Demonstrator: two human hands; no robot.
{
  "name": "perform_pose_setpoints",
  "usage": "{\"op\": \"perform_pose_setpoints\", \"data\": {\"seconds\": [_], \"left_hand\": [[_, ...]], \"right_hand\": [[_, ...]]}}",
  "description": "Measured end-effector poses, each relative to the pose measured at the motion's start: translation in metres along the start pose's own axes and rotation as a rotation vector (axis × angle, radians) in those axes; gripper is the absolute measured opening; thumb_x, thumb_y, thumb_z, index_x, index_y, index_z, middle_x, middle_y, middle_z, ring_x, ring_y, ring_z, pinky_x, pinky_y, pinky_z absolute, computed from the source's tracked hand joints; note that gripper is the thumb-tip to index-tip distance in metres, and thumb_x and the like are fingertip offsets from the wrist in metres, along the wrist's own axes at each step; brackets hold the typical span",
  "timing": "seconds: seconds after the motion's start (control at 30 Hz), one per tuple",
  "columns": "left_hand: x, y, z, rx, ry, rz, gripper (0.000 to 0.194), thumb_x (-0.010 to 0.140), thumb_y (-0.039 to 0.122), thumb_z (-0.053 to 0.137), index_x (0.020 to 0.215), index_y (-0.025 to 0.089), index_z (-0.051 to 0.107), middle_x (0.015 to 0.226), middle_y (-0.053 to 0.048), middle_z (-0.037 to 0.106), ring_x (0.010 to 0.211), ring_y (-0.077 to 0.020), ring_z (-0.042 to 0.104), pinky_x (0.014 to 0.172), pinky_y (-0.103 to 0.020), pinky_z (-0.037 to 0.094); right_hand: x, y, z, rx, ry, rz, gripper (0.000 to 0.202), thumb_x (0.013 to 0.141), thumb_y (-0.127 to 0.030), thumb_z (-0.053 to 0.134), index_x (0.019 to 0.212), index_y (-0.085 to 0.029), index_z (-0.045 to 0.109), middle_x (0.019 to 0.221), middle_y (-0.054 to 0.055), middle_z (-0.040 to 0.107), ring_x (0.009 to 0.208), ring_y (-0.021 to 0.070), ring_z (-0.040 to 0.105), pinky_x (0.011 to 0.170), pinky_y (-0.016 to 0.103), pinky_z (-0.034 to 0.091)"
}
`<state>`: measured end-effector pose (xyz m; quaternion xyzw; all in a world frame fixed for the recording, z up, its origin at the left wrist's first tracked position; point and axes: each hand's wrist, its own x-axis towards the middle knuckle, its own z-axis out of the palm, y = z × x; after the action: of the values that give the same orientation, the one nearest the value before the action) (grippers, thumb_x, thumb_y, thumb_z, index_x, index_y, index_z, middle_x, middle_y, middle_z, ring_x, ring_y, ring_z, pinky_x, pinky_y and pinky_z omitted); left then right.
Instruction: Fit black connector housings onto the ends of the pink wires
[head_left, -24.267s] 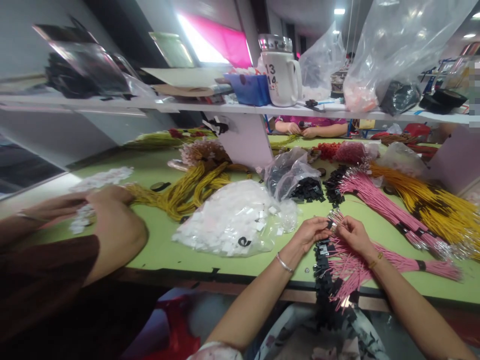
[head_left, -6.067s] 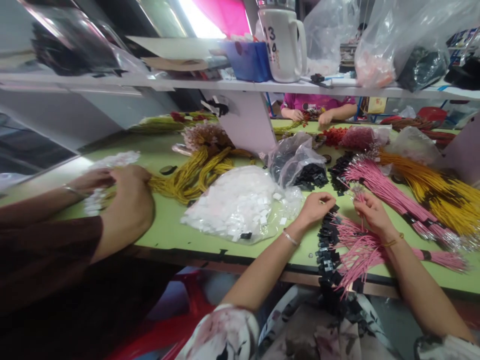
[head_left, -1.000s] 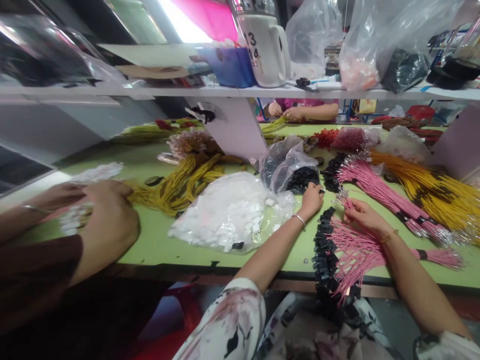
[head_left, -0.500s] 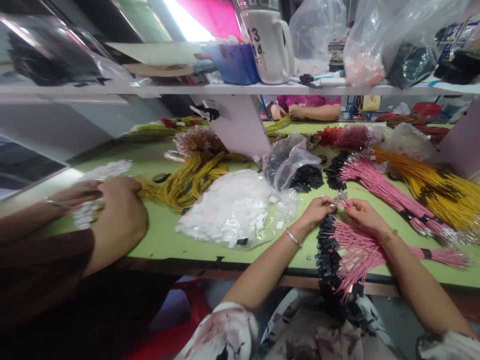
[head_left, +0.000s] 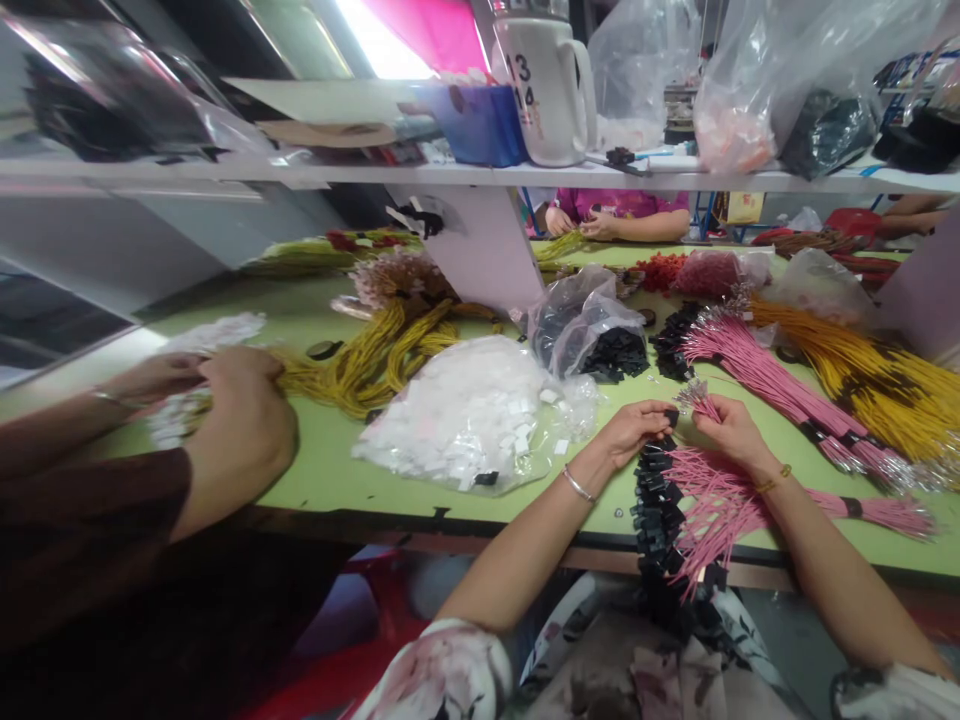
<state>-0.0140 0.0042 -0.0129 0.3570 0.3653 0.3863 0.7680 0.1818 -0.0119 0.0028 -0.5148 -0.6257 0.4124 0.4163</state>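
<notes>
Near edge of the desk: a heap of pink wires with black connector housings on their ends lies across the desk's front edge and spills over it toward my lap.
Wire axis: the heap's long axis runs left to right along the near edge, housings at the left, free ends fanning right.
My left hand: fingers curled nearly closed, thumb and forefinger pinched on a small black housing just above the heap.
My right hand: fingers closed on a small bunch of pink wires; their silvery metal tips point up and left, toward the housing.
Look of the wires: thin, bright pink, each ending in a bare metal terminal; the held bunch is blurred at the tips.
Left of my hands: a clear bag of white plastic pieces.
Far left: another person's hands on yellow wires.
Farther back: a bag of black housings, a long pink bundle, yellow bundles toward the right edge.
Shelf above: a white mug.
</notes>
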Motion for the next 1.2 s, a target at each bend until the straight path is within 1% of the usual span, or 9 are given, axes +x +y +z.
{"op": "perform_pose_setpoints", "data": {"seconds": [0.23, 0.37, 0.47, 0.53, 0.6, 0.67, 0.77, 1.0, 1.2], "left_hand": [[-0.0002, -0.0024, 0.0015, -0.036, 0.005, 0.003, 0.036, 0.062, 0.007, 0.081, 0.096, 0.007, 0.071, 0.074, -0.005, 0.068, 0.065, -0.0092, 0.061, 0.065, -0.022, 0.046], [-0.0005, -0.0039, 0.0016, -0.003, 0.014, 0.046, 0.045, 0.056, 0.008, 0.085, 0.098, 0.009, 0.072, 0.083, -0.006, 0.070, 0.069, -0.0100, 0.061, 0.067, -0.023, 0.046], [-0.0005, -0.0049, 0.0021, 0.081, 0.030, 0.089, 0.042, 0.060, 0.023, 0.088, 0.096, 0.009, 0.072, 0.078, -0.005, 0.069, 0.066, -0.0091, 0.058, 0.064, -0.023, 0.043], [0.0002, -0.0060, 0.0026, 0.172, 0.038, 0.093, 0.036, 0.067, 0.038, 0.084, 0.084, 0.009, 0.072, 0.068, -0.004, 0.066, 0.060, -0.0077, 0.054, 0.059, -0.022, 0.039], [0.0010, -0.0072, 0.0032, 0.242, 0.042, 0.080, 0.042, 0.071, 0.051, 0.078, 0.071, 0.010, 0.068, 0.063, -0.003, 0.063, 0.056, -0.0074, 0.051, 0.056, -0.021, 0.036], [0.0014, -0.0079, 0.0037, 0.265, 0.032, 0.069, 0.047, 0.070, 0.056, 0.076, 0.068, 0.011, 0.065, 0.063, -0.004, 0.064, 0.056, -0.0079, 0.052, 0.055, -0.021, 0.035], [0.0009, -0.0073, 0.0042, 0.259, 0.015, 0.056, 0.046, 0.066, 0.055, 0.078, 0.068, 0.011, 0.065, 0.063, -0.004, 0.064, 0.055, -0.0077, 0.051, 0.054, -0.021, 0.034], [-0.0004, -0.0030, 0.0029, 0.251, 0.024, 0.035, 0.040, 0.062, 0.048, 0.079, 0.071, 0.011, 0.068, 0.057, 0.001, 0.054, 0.052, -0.0060, 0.039, 0.051, -0.022, 0.023], [0.0000, -0.0044, 0.0050, 0.265, 0.008, 0.044, 0.036, 0.064, 0.047, 0.075, 0.063, 0.013, 0.063, 0.053, 0.003, 0.049, 0.050, -0.0062, 0.035, 0.051, -0.024, 0.018]], "right_hand": [[-0.0010, -0.0020, 0.0007, -0.007, -0.036, 0.007, 0.019, 0.069, -0.035, 0.061, 0.065, -0.019, 0.050, 0.060, -0.003, 0.045, 0.056, 0.0106, 0.037, 0.051, 0.023, 0.032], [-0.0012, -0.0026, -0.0004, -0.013, -0.040, -0.012, 0.020, 0.070, -0.034, 0.061, 0.064, -0.020, 0.048, 0.060, -0.003, 0.044, 0.057, 0.0108, 0.037, 0.052, 0.023, 0.032], [-0.0009, -0.0030, -0.0023, -0.005, -0.046, -0.026, 0.022, 0.070, -0.036, 0.061, 0.063, -0.020, 0.047, 0.060, -0.003, 0.044, 0.057, 0.0109, 0.036, 0.052, 0.023, 0.032], [-0.0010, -0.0034, -0.0031, 0.006, -0.054, -0.027, 0.022, 0.071, -0.036, 0.061, 0.063, -0.020, 0.047, 0.060, -0.003, 0.044, 0.057, 0.0109, 0.036, 0.053, 0.024, 0.032], [-0.0013, -0.0037, -0.0032, 0.014, -0.063, -0.022, 0.022, 0.071, -0.036, 0.061, 0.064, -0.020, 0.048, 0.061, -0.003, 0.044, 0.058, 0.0112, 0.038, 0.054, 0.024, 0.034], [-0.0017, -0.0037, -0.0028, 0.022, -0.074, -0.017, 0.022, 0.071, -0.036, 0.061, 0.065, -0.019, 0.048, 0.062, -0.003, 0.045, 0.058, 0.0114, 0.039, 0.055, 0.024, 0.035], [-0.0020, -0.0037, -0.0021, 0.021, -0.075, -0.016, 0.022, 0.071, -0.036, 0.062, 0.065, -0.019, 0.050, 0.062, -0.002, 0.046, 0.059, 0.0118, 0.040, 0.056, 0.024, 0.035], [-0.0021, -0.0052, -0.0027, 0.003, -0.083, -0.035, 0.022, 0.071, -0.037, 0.063, 0.067, -0.019, 0.051, 0.061, -0.003, 0.047, 0.059, 0.0118, 0.040, 0.056, 0.024, 0.036], [-0.0042, -0.0042, 0.0016, -0.078, -0.088, -0.066, 0.018, 0.071, -0.034, 0.061, 0.066, -0.020, 0.051, 0.061, -0.003, 0.046, 0.057, 0.0117, 0.039, 0.054, 0.024, 0.033]]}}
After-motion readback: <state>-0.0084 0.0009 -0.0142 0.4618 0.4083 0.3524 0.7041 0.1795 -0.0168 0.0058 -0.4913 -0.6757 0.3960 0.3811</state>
